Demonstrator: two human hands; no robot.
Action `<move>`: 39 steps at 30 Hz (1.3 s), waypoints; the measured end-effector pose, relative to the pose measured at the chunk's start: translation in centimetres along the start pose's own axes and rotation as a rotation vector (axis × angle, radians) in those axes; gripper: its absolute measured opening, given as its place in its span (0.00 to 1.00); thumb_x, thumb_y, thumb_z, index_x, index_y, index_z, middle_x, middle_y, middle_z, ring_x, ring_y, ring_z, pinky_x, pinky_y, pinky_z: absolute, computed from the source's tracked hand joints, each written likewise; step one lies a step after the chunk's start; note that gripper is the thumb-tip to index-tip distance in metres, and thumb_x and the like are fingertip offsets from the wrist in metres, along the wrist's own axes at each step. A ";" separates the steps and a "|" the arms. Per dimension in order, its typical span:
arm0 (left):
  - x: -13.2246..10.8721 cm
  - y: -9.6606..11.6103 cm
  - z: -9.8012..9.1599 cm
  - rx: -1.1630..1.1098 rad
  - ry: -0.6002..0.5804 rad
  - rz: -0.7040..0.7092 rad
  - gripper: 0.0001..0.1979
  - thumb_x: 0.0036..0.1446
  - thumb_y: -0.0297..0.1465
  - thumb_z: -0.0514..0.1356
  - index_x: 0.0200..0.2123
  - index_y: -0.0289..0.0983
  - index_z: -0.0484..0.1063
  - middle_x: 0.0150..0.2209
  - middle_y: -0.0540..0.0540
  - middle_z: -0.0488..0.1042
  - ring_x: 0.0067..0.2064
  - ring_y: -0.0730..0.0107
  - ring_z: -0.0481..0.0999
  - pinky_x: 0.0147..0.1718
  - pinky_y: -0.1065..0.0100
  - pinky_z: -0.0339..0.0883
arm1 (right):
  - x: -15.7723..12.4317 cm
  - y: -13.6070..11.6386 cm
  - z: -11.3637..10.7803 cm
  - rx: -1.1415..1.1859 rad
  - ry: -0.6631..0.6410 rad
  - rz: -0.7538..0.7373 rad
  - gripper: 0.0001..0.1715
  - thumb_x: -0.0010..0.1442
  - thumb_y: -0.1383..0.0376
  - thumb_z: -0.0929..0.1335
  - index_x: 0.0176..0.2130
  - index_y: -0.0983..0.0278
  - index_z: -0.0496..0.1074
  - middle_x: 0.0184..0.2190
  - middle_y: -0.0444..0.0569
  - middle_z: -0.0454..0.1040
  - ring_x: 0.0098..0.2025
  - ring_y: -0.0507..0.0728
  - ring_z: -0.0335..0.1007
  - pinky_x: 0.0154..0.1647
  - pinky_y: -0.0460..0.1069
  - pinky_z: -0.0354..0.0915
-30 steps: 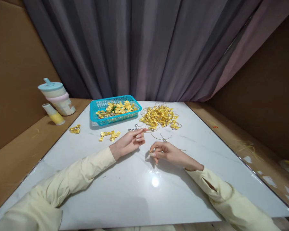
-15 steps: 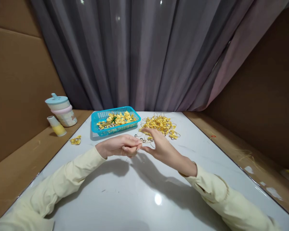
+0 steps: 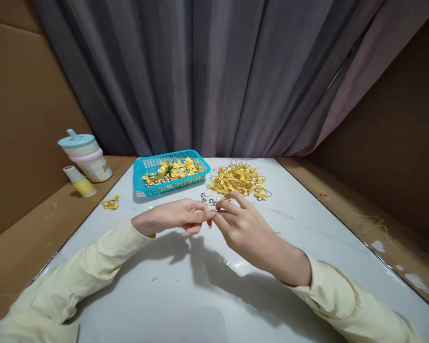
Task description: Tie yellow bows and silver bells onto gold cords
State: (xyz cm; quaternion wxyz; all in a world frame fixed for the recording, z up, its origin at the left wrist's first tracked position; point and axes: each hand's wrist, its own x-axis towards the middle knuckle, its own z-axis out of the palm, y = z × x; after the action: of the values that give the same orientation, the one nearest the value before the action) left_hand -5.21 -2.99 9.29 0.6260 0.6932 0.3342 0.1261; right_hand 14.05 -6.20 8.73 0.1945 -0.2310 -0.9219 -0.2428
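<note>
My left hand [image 3: 178, 215] is pinched closed over the middle of the table, thumb pressed on the fingers. Its fingertips meet those of my right hand [image 3: 245, 229], whose thumb and index finger are also drawn together, the other fingers bent above. Whatever lies between the fingertips is too small to make out. Just beyond them are loose silver bells [image 3: 211, 201] on the table, near a heap of yellow ribbon flowers [image 3: 236, 180] with bells and thin cord loops. A turquoise basket [image 3: 137, 183] behind my left hand holds more yellow flowers and a green tie.
One yellow flower piece [image 3: 110, 203] lies at the white table's left edge. Beyond that edge stand a lidded cup [image 3: 93, 164] and a yellow-and-white thread cone [image 3: 80, 182]. Cardboard walls flank both sides; a grey curtain [image 3: 214, 81] hangs behind.
My right thumb and index finger, apart before, have closed in at my left fingertips. The right hand has turned to show its back. The view has shifted slightly.
</note>
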 end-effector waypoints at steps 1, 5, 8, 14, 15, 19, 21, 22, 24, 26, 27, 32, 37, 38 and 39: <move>0.1 0.0 0.0 0.011 0.031 -0.013 0.19 0.56 0.46 0.53 0.26 0.35 0.66 0.13 0.56 0.58 0.17 0.79 0.52 0.20 0.73 0.46 | 0.0 0.1 -0.2 -0.004 -0.001 0.004 0.18 0.57 0.78 0.58 0.25 0.66 0.70 0.24 0.51 0.71 0.32 0.57 0.62 0.48 0.56 0.54; 0.4 -0.1 0.0 -0.103 0.076 -0.071 0.15 0.55 0.41 0.57 0.26 0.34 0.67 0.11 0.59 0.51 0.16 0.81 0.46 0.18 0.74 0.41 | 0.0 0.9 -0.6 0.058 0.019 0.048 0.19 0.57 0.80 0.57 0.27 0.66 0.71 0.26 0.52 0.73 0.35 0.57 0.65 0.49 0.56 0.53; 0.5 -0.3 0.0 -0.320 0.101 -0.067 0.11 0.54 0.37 0.59 0.28 0.35 0.67 0.11 0.60 0.49 0.16 0.82 0.42 0.17 0.75 0.40 | 0.1 1.4 -0.1 0.111 0.027 0.130 0.17 0.59 0.77 0.58 0.28 0.66 0.70 0.22 0.50 0.71 0.31 0.57 0.65 0.42 0.54 0.55; 0.9 -0.8 1.0 -0.610 0.270 0.040 0.08 0.54 0.33 0.60 0.28 0.33 0.69 0.12 0.61 0.42 0.16 0.83 0.36 0.15 0.77 0.36 | 0.1 0.9 1.9 0.250 0.014 0.326 0.15 0.62 0.69 0.59 0.25 0.66 0.66 0.16 0.45 0.66 0.18 0.51 0.56 0.23 0.48 0.46; 1.0 -0.8 1.3 -0.637 0.303 0.055 0.07 0.53 0.32 0.60 0.27 0.33 0.70 0.12 0.61 0.43 0.16 0.83 0.37 0.14 0.77 0.36 | 0.1 0.7 2.1 0.291 0.016 0.358 0.15 0.63 0.69 0.58 0.26 0.66 0.65 0.17 0.45 0.66 0.18 0.50 0.56 0.22 0.47 0.45; 0.9 -0.8 2.2 -0.624 0.434 0.125 0.08 0.52 0.33 0.61 0.30 0.32 0.73 0.12 0.60 0.46 0.16 0.83 0.39 0.14 0.77 0.36 | 0.4 0.2 2.4 0.556 0.053 0.492 0.13 0.64 0.67 0.57 0.27 0.64 0.60 0.19 0.44 0.67 0.19 0.49 0.58 0.21 0.45 0.48; 0.7 -0.8 2.4 -0.560 0.489 0.173 0.10 0.53 0.35 0.60 0.32 0.33 0.74 0.11 0.59 0.48 0.16 0.83 0.41 0.14 0.77 0.39 | 0.6 0.3 2.3 0.674 0.092 0.531 0.14 0.64 0.66 0.57 0.26 0.63 0.57 0.19 0.43 0.65 0.19 0.48 0.58 0.22 0.44 0.50; 0.6 -0.8 2.5 -0.522 0.517 0.195 0.10 0.54 0.35 0.60 0.32 0.33 0.75 0.11 0.59 0.49 0.15 0.83 0.42 0.14 0.77 0.40 | 0.7 0.3 2.2 0.713 0.109 0.543 0.14 0.64 0.66 0.57 0.26 0.62 0.56 0.19 0.42 0.64 0.19 0.48 0.57 0.22 0.44 0.51; 0.4 -0.8 2.7 -0.432 0.578 0.227 0.11 0.55 0.36 0.59 0.34 0.34 0.76 0.11 0.58 0.52 0.15 0.83 0.44 0.15 0.77 0.43 | 0.8 0.3 2.1 0.759 0.132 0.567 0.15 0.65 0.65 0.56 0.26 0.62 0.55 0.19 0.41 0.62 0.19 0.48 0.56 0.22 0.44 0.52; 0.2 -0.6 3.0 -0.323 0.628 0.235 0.12 0.55 0.37 0.59 0.36 0.35 0.77 0.11 0.58 0.54 0.15 0.82 0.47 0.15 0.76 0.45 | 0.8 0.3 2.1 0.784 0.143 0.589 0.16 0.66 0.63 0.55 0.26 0.62 0.54 0.19 0.41 0.62 0.19 0.48 0.56 0.22 0.44 0.52; 0.1 -0.5 3.2 -0.265 0.652 0.236 0.13 0.55 0.38 0.58 0.37 0.35 0.77 0.11 0.58 0.55 0.15 0.82 0.48 0.16 0.76 0.46 | 0.8 0.2 2.1 0.788 0.143 0.600 0.16 0.66 0.62 0.55 0.26 0.62 0.54 0.19 0.41 0.62 0.19 0.48 0.56 0.22 0.44 0.52; -0.4 -0.3 3.8 0.024 0.712 0.263 0.14 0.58 0.36 0.55 0.38 0.36 0.77 0.11 0.57 0.58 0.16 0.79 0.53 0.19 0.74 0.52 | 0.6 0.2 2.0 0.744 0.132 0.605 0.18 0.66 0.61 0.54 0.25 0.62 0.55 0.17 0.40 0.60 0.18 0.49 0.55 0.22 0.44 0.51; -0.6 -0.7 4.1 0.441 0.737 0.385 0.13 0.59 0.32 0.53 0.36 0.36 0.78 0.14 0.55 0.57 0.18 0.78 0.54 0.20 0.73 0.51 | 0.8 0.9 1.5 0.726 0.033 0.573 0.20 0.65 0.60 0.54 0.23 0.62 0.55 0.15 0.40 0.56 0.17 0.49 0.53 0.22 0.45 0.48; -0.6 -0.8 4.1 0.519 0.756 0.408 0.13 0.59 0.31 0.53 0.37 0.35 0.77 0.15 0.55 0.56 0.18 0.78 0.53 0.19 0.73 0.50 | 0.8 1.0 1.4 0.724 0.012 0.572 0.20 0.65 0.61 0.55 0.22 0.62 0.55 0.14 0.40 0.55 0.16 0.49 0.52 0.21 0.45 0.47; -0.6 -0.9 4.2 0.583 0.771 0.420 0.13 0.58 0.30 0.53 0.38 0.35 0.77 0.15 0.56 0.55 0.18 0.78 0.52 0.19 0.73 0.50 | 0.8 1.1 1.3 0.722 -0.009 0.568 0.20 0.64 0.61 0.55 0.22 0.62 0.54 0.14 0.40 0.55 0.16 0.49 0.51 0.21 0.45 0.46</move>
State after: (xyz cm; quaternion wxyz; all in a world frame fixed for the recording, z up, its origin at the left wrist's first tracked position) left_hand -3.49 -6.67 7.86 0.2001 0.7938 0.4153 0.3967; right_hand 13.63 -4.33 8.43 0.3173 -0.3931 -0.8484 0.1579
